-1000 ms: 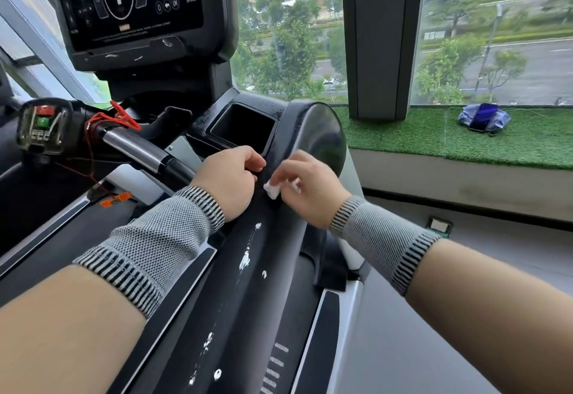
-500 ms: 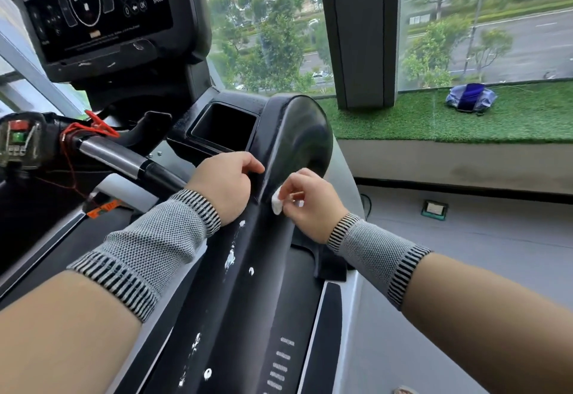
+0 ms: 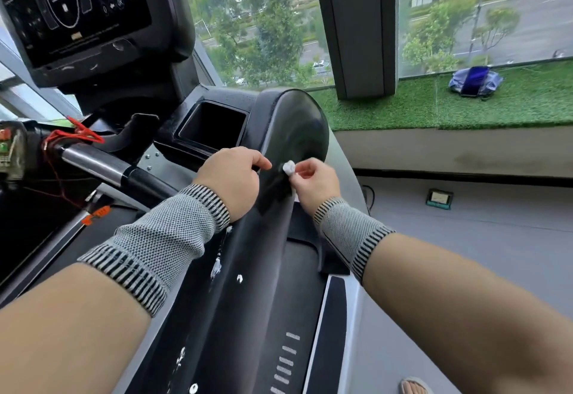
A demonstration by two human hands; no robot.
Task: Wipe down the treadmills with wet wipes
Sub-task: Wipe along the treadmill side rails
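This is a gym. A big treadmill (image 3: 248, 269) fills the middle, with its button screen (image 3: 74, 6) at 11 o'clock. Tall windows (image 3: 257, 21) at 12 o'clock show trees and a road.

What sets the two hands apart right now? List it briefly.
The right hand pinches a small crumpled white wet wipe at its fingertips; the left hand shows no wipe.
The left hand grips the inner edge of the black glossy treadmill side handrail; the right hand sits at the rail's outer edge, wipe against it.
Shared: both wear grey knitted wrist sleeves with striped cuffs.
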